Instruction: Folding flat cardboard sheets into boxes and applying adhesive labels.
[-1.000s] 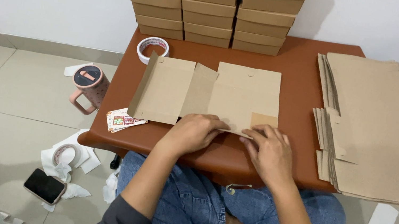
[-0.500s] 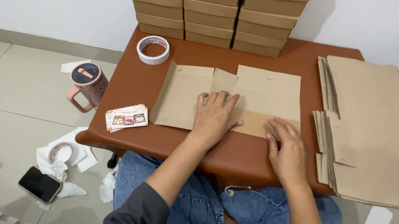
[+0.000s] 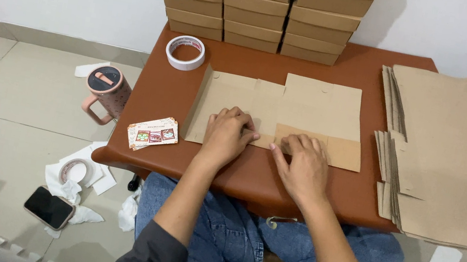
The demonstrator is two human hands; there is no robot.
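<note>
A flat brown cardboard box blank [image 3: 288,105] lies on the reddish-brown table [image 3: 164,91], its flaps spread. My left hand [image 3: 228,133] presses palm-down on its near left panel. My right hand [image 3: 303,161] rests on the near edge, fingers on a folded flap just right of the left hand. Neither hand grips anything; both lie flat with fingers spread.
A tape roll [image 3: 185,52] sits at the table's far left; a small stack of cards [image 3: 152,133] lies near its left edge. Stacked flat blanks [image 3: 457,156] cover the right side. Folded boxes [image 3: 257,5] stand against the wall. A pink cup [image 3: 106,91], phone [image 3: 48,207] and paper scraps lie on the floor.
Both hands slid back toward the near edge of the blank. My left hand came down from the middle panel, and my right hand moved left onto the folded flap.
</note>
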